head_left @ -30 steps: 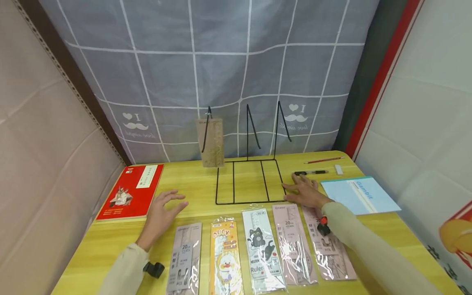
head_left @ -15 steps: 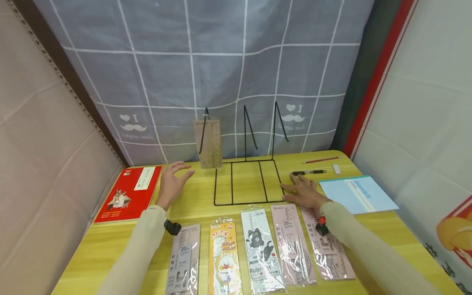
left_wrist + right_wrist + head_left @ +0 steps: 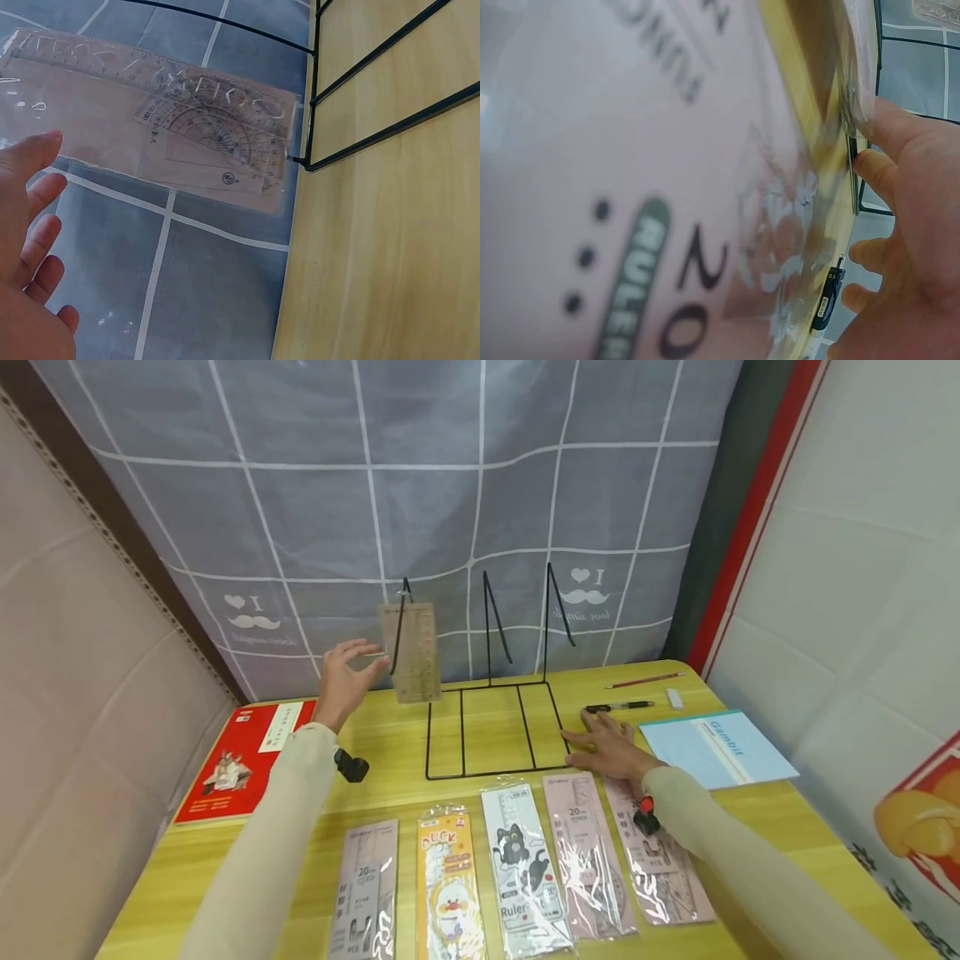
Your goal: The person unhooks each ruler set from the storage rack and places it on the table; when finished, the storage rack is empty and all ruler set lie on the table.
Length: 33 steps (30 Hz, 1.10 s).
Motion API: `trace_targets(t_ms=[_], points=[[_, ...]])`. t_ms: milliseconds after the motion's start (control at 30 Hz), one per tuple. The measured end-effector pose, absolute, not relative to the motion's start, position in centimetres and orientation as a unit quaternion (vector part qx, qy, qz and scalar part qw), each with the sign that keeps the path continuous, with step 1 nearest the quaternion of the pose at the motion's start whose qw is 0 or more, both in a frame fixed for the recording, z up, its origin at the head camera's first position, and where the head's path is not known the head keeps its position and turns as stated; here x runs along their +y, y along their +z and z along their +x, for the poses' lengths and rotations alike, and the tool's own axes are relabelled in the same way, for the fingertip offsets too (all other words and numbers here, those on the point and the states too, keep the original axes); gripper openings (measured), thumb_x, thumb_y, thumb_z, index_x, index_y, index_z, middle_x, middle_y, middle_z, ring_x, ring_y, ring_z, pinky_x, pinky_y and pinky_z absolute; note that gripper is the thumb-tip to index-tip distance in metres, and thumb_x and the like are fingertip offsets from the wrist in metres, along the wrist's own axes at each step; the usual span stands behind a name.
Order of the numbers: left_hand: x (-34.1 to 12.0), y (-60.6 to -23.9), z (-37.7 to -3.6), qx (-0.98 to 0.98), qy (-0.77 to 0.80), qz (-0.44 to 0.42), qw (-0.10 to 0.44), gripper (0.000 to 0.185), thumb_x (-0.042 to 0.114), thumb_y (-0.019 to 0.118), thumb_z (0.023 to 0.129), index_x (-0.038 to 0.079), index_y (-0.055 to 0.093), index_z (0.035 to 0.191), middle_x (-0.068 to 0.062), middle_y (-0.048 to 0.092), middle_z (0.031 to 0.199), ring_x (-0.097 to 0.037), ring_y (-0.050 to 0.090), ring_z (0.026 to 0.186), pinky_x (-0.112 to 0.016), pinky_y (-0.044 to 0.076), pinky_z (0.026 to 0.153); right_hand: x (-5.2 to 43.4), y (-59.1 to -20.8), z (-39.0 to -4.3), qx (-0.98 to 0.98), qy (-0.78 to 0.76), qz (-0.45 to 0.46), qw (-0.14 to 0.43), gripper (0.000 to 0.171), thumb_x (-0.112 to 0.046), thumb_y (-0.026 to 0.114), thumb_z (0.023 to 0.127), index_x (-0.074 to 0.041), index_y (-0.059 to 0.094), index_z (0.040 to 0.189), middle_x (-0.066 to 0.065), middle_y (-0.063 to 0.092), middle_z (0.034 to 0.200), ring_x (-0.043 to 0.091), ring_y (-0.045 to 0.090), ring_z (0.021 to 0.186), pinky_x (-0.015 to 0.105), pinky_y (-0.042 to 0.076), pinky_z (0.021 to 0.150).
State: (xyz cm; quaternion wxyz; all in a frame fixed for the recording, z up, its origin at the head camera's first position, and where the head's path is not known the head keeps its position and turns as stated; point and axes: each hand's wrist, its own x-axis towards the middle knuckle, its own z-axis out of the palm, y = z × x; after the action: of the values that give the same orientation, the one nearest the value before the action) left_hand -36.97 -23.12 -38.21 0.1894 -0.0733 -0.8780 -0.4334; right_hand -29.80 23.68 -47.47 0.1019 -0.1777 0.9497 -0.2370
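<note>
A pink ruler set pack [image 3: 417,652] hangs from the left hook of a black wire display rack [image 3: 489,643]. My left hand [image 3: 347,683] is raised beside its left edge, thumb and fingers apart and fingertips close to the pack. In the left wrist view, the clear ruler and protractor show through the plastic, and the thumb tip overlaps the pack's edge. My right hand [image 3: 606,747] rests with spread fingers at the right side of the rack's base. Under the right wrist lies another pink ruler set pack [image 3: 660,860], partly hidden by the sleeve; it looms close in the right wrist view.
Along the front lie more packs: pink [image 3: 363,889], orange duck [image 3: 452,885], white cat [image 3: 525,868] and pink [image 3: 588,860]. A red book [image 3: 240,768] lies left. A black pen [image 3: 619,706], red pencil [image 3: 645,680], white eraser [image 3: 675,698] and blue notebook [image 3: 720,747] lie right.
My left hand has moved up and forward from the table's left side to the hanging pack's left edge. My right hand has stayed at the rack base. The head view has shifted slightly.
</note>
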Motion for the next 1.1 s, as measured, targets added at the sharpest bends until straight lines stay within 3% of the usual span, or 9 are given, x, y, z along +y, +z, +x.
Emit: trace_targets(t_ms=[167,400,1100], points=[[-22.5,-37.6,-37.9,-0.878,-0.430,-0.076,0.196,0.041,0.032,0.077,0.096,0.003,0.075,0.124,-0.016,0.056,0.150,-0.040,0.037,0.148,-0.059,0.026,0.124,23.6,-47.3,-30.0,0.949,-0.238,-0.179,0.108,0.062,-0.047,0.061,0.103,-0.020,0.046,0.157,0.026,0.006,0.173,0.053,-0.003,0.158,0.079,-0.007,0.117],[-21.8,-37.5,-38.0,-0.881,-0.415,-0.088,0.211,0.029,0.022,0.074,0.098,-0.005,0.078,0.108,-0.018,0.062,0.143,-0.040,0.042,0.144,-0.055,0.022,0.127,23.6,-47.3,-30.2,0.946,-0.243,-0.184,0.110,0.063,-0.046,0.062,0.103,-0.018,0.047,0.157,0.027,0.007,0.172,0.055,-0.002,0.157,0.080,-0.006,0.116],[-20.8,-36.9,-34.8,-0.883,-0.428,-0.078,0.175,0.030,0.026,0.075,0.098,-0.003,0.079,0.106,-0.013,0.059,0.147,-0.040,0.035,0.149,-0.059,0.022,0.126,23.4,-47.0,-29.7,0.947,-0.249,-0.170,0.108,0.062,-0.045,0.064,0.102,-0.017,0.049,0.156,0.027,0.009,0.172,0.055,0.000,0.157,0.078,-0.005,0.118]])
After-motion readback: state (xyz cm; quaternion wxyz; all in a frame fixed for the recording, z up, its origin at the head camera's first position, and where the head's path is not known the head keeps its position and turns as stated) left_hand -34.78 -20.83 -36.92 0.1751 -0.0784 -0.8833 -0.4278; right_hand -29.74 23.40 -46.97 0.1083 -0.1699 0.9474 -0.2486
